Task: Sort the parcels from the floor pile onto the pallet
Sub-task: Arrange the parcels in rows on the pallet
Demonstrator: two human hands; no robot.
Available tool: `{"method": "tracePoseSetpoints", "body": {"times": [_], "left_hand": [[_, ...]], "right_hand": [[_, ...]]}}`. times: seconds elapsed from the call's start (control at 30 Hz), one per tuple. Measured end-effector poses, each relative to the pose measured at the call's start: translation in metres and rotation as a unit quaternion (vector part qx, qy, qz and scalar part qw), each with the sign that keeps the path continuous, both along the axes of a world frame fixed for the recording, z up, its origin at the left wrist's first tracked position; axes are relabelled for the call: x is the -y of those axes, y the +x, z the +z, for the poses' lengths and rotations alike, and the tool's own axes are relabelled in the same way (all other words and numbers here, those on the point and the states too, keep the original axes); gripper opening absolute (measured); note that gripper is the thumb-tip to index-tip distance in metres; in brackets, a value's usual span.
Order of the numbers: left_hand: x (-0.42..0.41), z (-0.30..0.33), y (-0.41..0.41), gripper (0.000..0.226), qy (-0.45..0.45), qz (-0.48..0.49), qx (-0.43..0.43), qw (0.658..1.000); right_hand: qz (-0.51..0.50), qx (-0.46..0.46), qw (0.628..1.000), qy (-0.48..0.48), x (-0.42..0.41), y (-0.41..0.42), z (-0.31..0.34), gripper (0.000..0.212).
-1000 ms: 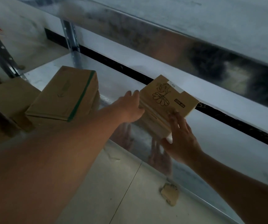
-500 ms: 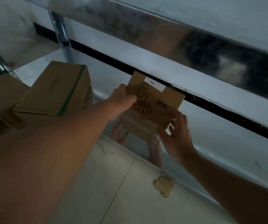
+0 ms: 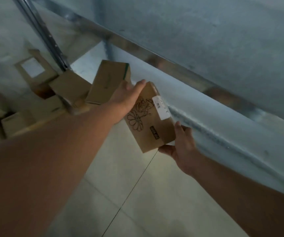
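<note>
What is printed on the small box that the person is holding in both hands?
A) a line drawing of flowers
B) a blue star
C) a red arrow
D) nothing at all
A: the small box, gripped between the left hand and the right hand, shows a dark outline drawing of flowers beside a white label.

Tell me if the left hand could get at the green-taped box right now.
Probably not yet: the left hand is holding the flower-print box with the right hand. The green-taped box sits just beyond, nothing between.
</note>
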State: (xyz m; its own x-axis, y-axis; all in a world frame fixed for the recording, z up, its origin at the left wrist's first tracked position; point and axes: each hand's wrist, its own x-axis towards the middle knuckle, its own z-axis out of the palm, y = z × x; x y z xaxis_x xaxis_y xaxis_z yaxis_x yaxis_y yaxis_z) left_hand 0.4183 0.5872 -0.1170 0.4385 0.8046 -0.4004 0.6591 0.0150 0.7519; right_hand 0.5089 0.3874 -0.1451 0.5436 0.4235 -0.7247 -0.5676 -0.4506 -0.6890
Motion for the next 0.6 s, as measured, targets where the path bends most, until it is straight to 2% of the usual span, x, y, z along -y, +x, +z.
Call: {"method": "tracePoseSetpoints", "body": {"times": [0.07,0.13,0.2,0.33,0.43,0.6], "left_hand": [[0.006,0.030,-0.029,0.113,0.003,0.002,-0.027,1.000],[0.013,0.059,-0.062,0.121,-0.003,0.007,-0.027,1.000],[0.018,0.089,-0.096,0.111,0.001,0.032,-0.019,0.999],[0.020,0.159,-0.159,0.073,0.000,0.101,0.000,0.995],[0.021,0.227,-0.203,0.059,0.024,0.119,0.028,0.992],[0.041,0.351,-0.264,0.056,-0.002,0.152,0.082,0.985]], "right_hand": [[0.023,0.005,0.999,-0.030,0.003,-0.023,0.024,0.029],[0.054,-0.015,0.998,-0.025,0.006,-0.047,0.053,0.039],[0.086,-0.057,0.995,-0.001,0.008,-0.070,0.089,0.057],[0.144,-0.142,0.978,0.041,0.010,-0.101,0.166,0.090],[0.225,-0.118,0.967,0.026,0.005,-0.123,0.228,0.104],[0.330,-0.056,0.940,0.062,-0.009,-0.157,0.338,0.117]]}}
